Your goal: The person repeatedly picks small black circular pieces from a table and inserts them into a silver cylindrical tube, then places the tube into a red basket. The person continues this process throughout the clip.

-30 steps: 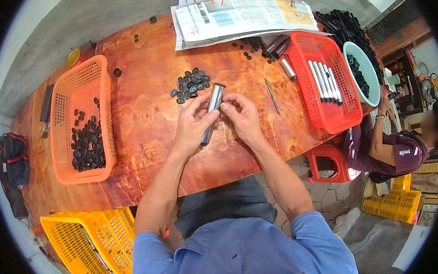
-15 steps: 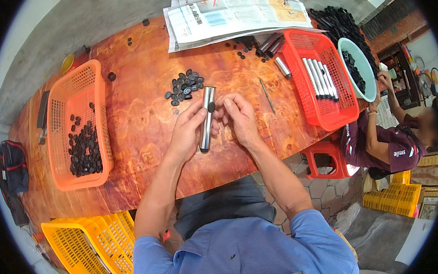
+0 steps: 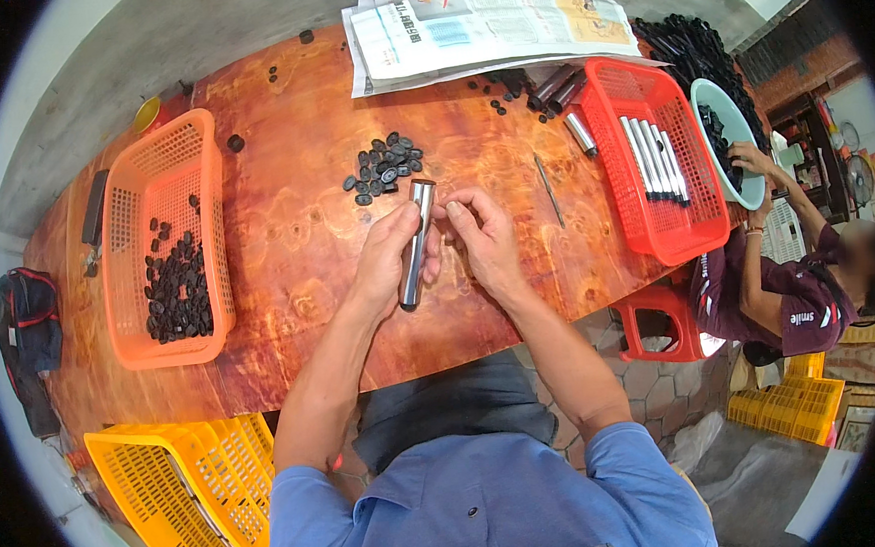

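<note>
In the head view, the left hand (image 3: 381,257) has fingers curled closed around a silver tube (image 3: 417,245) at centre. The right hand (image 3: 489,250) is just beside it, thumb and fingertips close together; whether they grip anything, I cannot tell. Black-ended tubes (image 3: 650,160), apparently done, lie in a red basket (image 3: 691,246) toward two o'clock; loose black oval pieces (image 3: 388,163) remain at twelve.

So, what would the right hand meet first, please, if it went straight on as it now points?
The right hand would probably meet the silver tube in the left hand first, near its upper end, though depth is unclear.
</note>
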A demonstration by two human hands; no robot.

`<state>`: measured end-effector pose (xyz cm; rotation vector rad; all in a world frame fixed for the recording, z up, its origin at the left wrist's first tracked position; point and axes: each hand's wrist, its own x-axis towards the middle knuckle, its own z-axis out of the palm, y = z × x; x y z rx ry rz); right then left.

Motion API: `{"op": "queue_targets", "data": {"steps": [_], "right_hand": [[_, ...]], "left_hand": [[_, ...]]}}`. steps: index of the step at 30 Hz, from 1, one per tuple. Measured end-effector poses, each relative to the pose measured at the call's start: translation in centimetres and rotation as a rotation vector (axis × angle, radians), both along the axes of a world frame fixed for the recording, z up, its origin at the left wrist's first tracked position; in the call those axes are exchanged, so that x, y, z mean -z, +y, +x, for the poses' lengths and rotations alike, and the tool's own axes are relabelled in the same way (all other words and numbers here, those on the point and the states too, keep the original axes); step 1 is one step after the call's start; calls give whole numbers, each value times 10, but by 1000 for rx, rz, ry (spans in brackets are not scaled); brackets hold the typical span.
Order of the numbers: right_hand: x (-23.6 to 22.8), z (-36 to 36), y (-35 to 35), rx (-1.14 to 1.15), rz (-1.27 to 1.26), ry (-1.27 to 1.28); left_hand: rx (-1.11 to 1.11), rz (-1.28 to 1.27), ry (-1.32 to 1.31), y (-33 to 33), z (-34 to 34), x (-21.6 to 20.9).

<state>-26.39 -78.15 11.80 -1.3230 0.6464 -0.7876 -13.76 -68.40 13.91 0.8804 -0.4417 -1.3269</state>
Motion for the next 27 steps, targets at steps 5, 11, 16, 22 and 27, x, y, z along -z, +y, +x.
{"op": "queue_targets", "data": {"steps": [5, 11, 16, 22, 27], "right_hand": [[2, 1, 0, -11, 46, -28], [0, -1, 1, -33, -4, -23], [-5, -1, 3, -53, 31, -90], [-15, -3, 3, -102, 30, -77], [-5, -2, 2, -37, -76, -20]], "left_hand": [[-37, -39, 63, -1, 0, -9], [-58, 2, -35, -2, 0, -6], [-52, -8, -27, -3, 0, -4], [-86, -6, -267, -3, -1, 1], [-220, -31, -490, -4, -8, 1]]}}
